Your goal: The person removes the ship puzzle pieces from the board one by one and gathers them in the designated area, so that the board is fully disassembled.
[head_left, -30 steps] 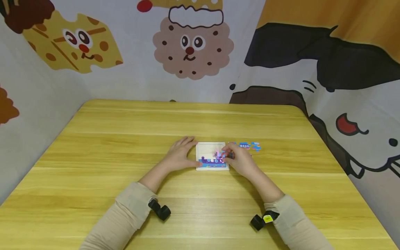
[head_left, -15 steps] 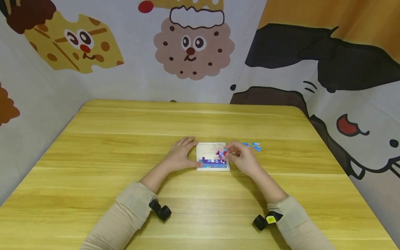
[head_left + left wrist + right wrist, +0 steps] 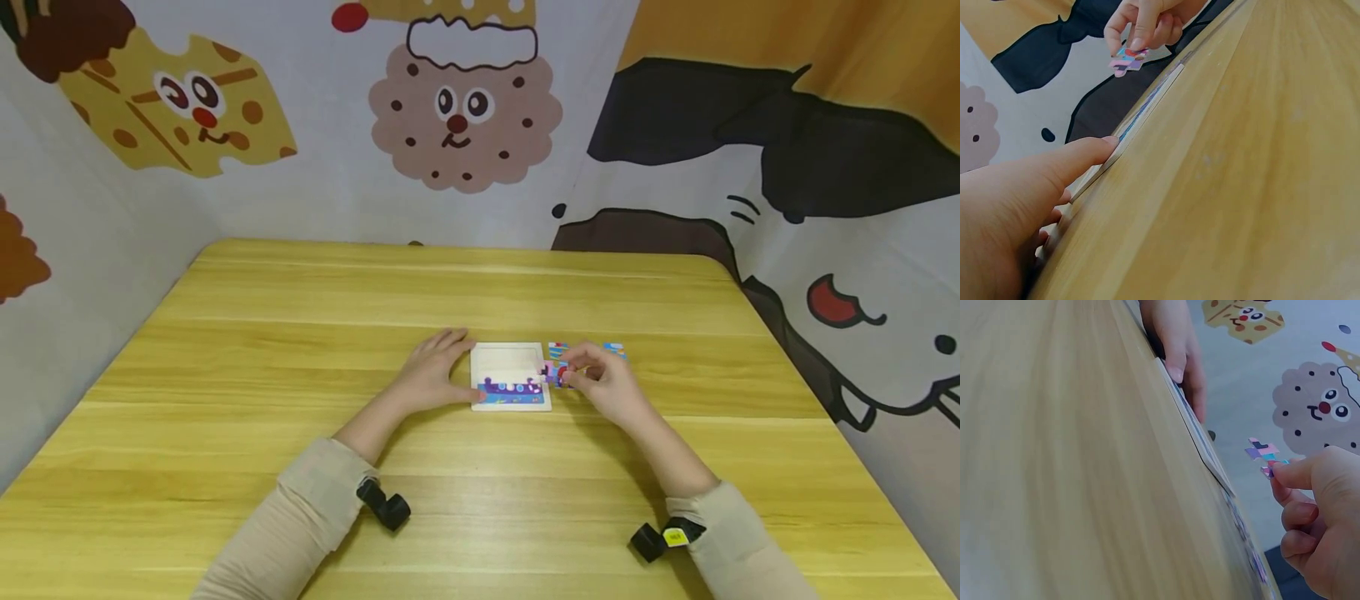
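Bordering the table: the wooden table [image 3: 480, 508] has its far edge across the middle of the head view, with a printed cloth [image 3: 315, 204] standing behind it; bare wood runs from that edge to the tray and from the tray to the bottom of the frame.
Tray edges: the white tray [image 3: 506, 346] lies flat near the centre, well apart from the far edge, its raised rim square to the viewer.
Inside the tray: a blue and purple picture [image 3: 513, 396] fills the lower part; the upper part shows pale board.
Loose pieces: colourful puzzle pieces [image 3: 557, 350] lie just beside the tray's right edge, partly hidden by the right hand.
Held piece: a pink and purple puzzle piece [image 3: 553, 372] sits at the right hand's fingertips, on their left, by the tray's right rim; both wrist views show it lifted off the table.
Right hand: the right hand [image 3: 609, 387] pinches that piece between thumb and forefinger, its other fingers curled.
Left hand: the left hand [image 3: 433, 373] is spread wide along the tray's left side, thumb resting on the lower left corner, grasping nothing.
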`<state>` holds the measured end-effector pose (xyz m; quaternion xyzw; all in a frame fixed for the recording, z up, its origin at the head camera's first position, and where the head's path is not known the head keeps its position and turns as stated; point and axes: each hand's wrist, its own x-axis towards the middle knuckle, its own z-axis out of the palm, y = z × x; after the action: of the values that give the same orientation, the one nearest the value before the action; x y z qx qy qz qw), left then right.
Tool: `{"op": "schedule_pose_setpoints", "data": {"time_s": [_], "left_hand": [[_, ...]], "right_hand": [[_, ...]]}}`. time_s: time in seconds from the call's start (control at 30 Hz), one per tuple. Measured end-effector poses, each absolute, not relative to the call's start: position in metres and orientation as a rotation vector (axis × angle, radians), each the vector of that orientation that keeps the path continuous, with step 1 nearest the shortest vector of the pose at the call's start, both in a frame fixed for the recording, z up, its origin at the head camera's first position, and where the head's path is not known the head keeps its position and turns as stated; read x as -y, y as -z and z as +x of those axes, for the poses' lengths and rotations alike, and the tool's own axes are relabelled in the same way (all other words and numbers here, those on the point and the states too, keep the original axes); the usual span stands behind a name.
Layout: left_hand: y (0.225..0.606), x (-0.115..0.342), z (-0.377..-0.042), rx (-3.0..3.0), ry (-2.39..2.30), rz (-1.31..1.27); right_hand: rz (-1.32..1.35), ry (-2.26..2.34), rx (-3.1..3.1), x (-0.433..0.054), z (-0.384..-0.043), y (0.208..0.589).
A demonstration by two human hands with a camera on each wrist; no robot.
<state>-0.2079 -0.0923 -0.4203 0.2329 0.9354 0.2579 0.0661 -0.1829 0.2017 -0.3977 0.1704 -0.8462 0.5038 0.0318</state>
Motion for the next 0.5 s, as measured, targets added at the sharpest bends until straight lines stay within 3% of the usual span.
{"op": "schedule_pose_setpoints", "data": {"time_s": [0.5], "left_hand": [[0.42,0.092,-0.206,-2.83,-0.782,0.709]], "right_hand": [[0.455,-1.485,2.595,-0.251,-0.182,0.401]]}}
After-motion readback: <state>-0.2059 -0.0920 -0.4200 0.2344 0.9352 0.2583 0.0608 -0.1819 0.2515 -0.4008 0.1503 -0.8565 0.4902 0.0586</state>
